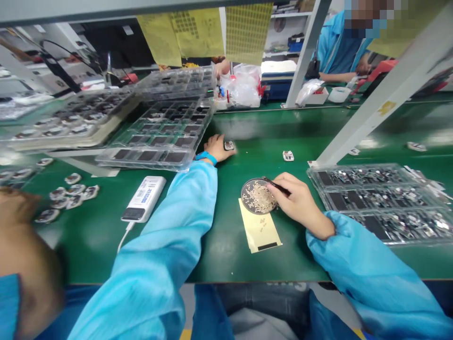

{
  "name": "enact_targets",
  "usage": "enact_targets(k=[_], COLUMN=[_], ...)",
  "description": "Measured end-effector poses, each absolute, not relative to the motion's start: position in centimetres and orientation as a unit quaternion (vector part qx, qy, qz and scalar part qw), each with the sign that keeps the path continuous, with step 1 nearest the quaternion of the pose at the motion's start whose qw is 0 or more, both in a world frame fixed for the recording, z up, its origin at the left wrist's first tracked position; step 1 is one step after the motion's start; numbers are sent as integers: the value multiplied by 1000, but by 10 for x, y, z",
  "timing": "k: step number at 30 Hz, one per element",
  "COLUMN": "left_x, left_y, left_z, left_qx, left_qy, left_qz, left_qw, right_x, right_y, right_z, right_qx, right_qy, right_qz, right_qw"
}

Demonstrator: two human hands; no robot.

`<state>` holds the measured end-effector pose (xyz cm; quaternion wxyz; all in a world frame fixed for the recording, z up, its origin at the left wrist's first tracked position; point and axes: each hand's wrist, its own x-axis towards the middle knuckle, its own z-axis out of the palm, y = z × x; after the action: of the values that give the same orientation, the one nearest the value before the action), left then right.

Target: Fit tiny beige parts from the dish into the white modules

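My left hand (216, 147) is stretched far across the green bench, its fingers closed around a small, squarish electronic part (229, 146) with a pale rim. In my right hand (297, 200) is a pair of dark tweezers (279, 186), its tips over a round dish (253, 208). Many tiny beige pieces (260, 192) are spread in that dish. Under the dish's near side lies a yellow paper (264, 236) with a few tiny pieces on it and a black strip along its near edge. A similar pale-rimmed part (288, 156) lies farther back, apart from both hands.
Clear compartment trays (166, 137) are stacked at left, overhanging the bench. A white power bank (144, 198) with a cable lies left of my forearm. Another tray (382, 203) holds small parts at right, near a slanted post (371, 89). A co-worker's blurred arm (28, 255) reaches in at far left.
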<state>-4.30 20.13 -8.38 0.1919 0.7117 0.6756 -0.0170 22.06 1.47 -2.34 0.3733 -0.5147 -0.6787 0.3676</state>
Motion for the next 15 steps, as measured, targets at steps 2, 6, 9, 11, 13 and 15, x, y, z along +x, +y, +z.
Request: enact_targets(k=[2, 6, 9, 11, 13, 15], left_x=[-40, -33, -25, -19, -14, -11], left_y=[210, 205, 174, 137, 93, 51], left_z=[-95, -92, -69, -49, -30, -14], left_qx=[717, 709, 650, 574, 497, 452], left_qy=[663, 671, 666, 628, 567, 525], left_qz=[-23, 37, 175, 265, 295, 293], left_qw=[213, 215, 320, 454, 587, 659], right_x=[224, 234, 238, 237, 234, 231], right_y=[15, 12, 1, -11, -23, -35], right_z=[-16, -7, -8, -11, -14, -17], right_qx=[-515, -566, -581, -540, -491, -461], right_qy=[-673, -636, -543, -481, -454, -462], right_qz=[360, 365, 509, 623, 694, 714], right_qw=[391, 376, 330, 298, 268, 252])
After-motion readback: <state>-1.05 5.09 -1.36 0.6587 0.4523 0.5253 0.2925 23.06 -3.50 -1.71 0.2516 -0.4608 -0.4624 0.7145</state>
